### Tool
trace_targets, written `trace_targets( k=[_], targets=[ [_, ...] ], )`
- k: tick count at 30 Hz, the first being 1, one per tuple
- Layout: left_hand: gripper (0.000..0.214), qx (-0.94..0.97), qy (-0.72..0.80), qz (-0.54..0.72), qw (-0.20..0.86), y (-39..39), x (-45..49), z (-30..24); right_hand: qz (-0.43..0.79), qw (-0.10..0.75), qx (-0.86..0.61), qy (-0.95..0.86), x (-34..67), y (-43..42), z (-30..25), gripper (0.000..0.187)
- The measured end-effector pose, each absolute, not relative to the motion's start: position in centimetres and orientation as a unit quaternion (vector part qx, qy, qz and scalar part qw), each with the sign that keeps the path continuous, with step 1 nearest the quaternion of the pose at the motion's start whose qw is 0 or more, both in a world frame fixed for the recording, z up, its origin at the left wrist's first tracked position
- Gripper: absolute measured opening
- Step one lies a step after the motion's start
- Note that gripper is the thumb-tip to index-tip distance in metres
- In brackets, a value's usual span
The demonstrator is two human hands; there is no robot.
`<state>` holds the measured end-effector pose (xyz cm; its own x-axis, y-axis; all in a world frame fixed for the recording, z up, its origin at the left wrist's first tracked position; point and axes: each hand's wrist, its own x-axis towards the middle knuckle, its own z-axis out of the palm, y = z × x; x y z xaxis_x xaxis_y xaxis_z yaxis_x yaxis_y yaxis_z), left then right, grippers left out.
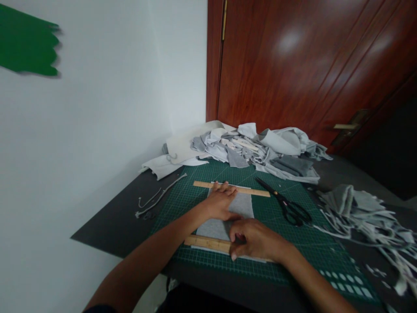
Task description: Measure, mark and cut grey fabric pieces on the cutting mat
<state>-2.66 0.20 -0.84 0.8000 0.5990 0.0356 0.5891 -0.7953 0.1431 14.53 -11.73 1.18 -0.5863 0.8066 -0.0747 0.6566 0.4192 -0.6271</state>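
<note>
A grey piece of fabric (213, 229) lies flat on a green cutting mat (182, 208). One wooden ruler (257, 192) crosses its far end, and a second wooden ruler (206, 241) crosses its near end. My left hand (222, 203) lies spread on the fabric, its fingertips reaching onto the far ruler. With bent fingers, my right hand (256, 239) grips the near ruler toward its right part; the thumb is at the ruler's near edge. That hand hides some of the ruler and fabric.
Black-handled scissors (285, 203) rest on the mat to the right. Fabric scraps (234, 148) are heaped at the back by the wall and door (280, 65). More cut strips (361, 213) pile up at the right. Grey cords (161, 195) lie at the left.
</note>
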Motion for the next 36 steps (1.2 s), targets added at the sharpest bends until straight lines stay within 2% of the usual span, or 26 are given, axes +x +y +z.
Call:
trace_targets(
  k=[36],
  targets=[
    [0.105,0.949,0.305,0.039,0.064,0.4,-2.8,-1.5,0.316,0.111,-0.454,-0.826,14.5,-11.7,0.9,0.034]
  ],
)
